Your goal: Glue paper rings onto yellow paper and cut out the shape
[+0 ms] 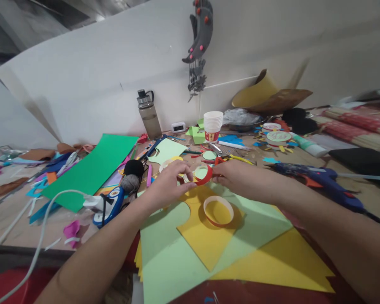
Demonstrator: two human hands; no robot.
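Note:
My left hand (171,182) and my right hand (237,177) meet over the table, both pinching a red paper ring (203,174) held just above the sheets. The left fingers curl round its left rim, the right fingers grip its right side. Below it a second red and white paper ring (218,211) lies flat on a yellow sheet (205,236), which rests on light green paper (167,257).
A white and blue glue gun (109,204) with a white cable lies left, another blue glue gun (319,179) right. A dark green sheet (95,169), a water bottle (148,114), stacked paper cups (213,126), paper scraps and rolled mats (357,126) crowd the table.

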